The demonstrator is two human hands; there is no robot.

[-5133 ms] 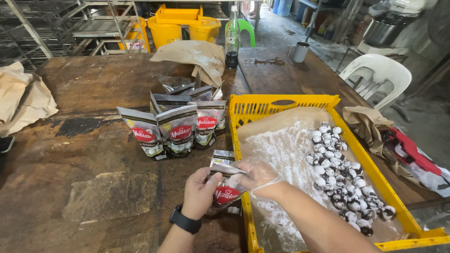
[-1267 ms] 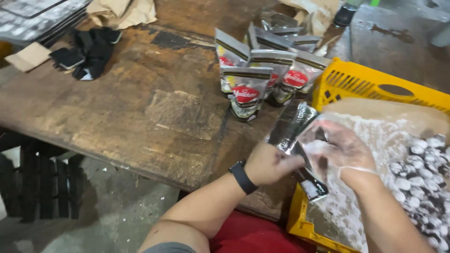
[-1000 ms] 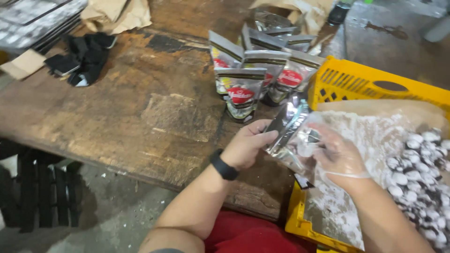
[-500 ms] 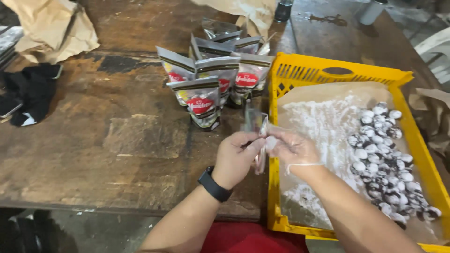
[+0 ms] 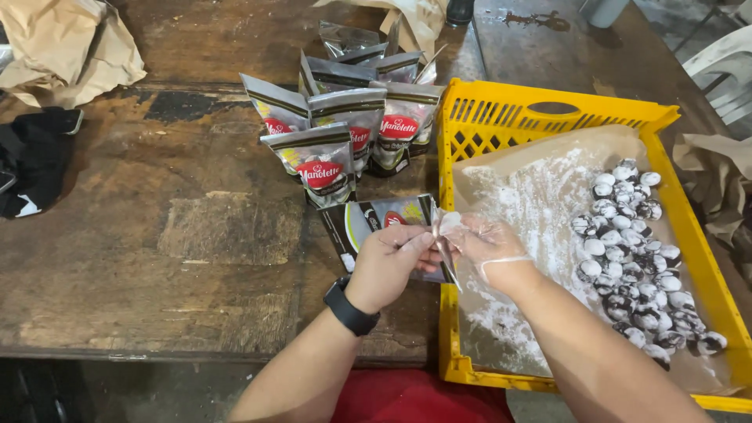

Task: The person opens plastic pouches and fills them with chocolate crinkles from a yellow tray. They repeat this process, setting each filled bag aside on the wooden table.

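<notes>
Both hands, L [image 5: 389, 262] & gloved R [image 5: 487, 249], fingers pinched on foil pouch [image 5: 376, 227], prob. at its mouth, over counter [image 5: 157, 251] w/ yellow crate [image 5: 458, 368] alongside.

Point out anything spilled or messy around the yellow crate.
White powder is smeared unevenly across the paper liner in the yellow crate, while the powdered cookies crowd its right side. Crumpled brown paper lies on the worn wooden table.

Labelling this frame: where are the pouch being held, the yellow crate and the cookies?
pouch [image 5: 376, 223], head view, printed face.
yellow crate [image 5: 548, 119], head view, far rim.
cookies [image 5: 634, 258], head view, pile middle.
</notes>
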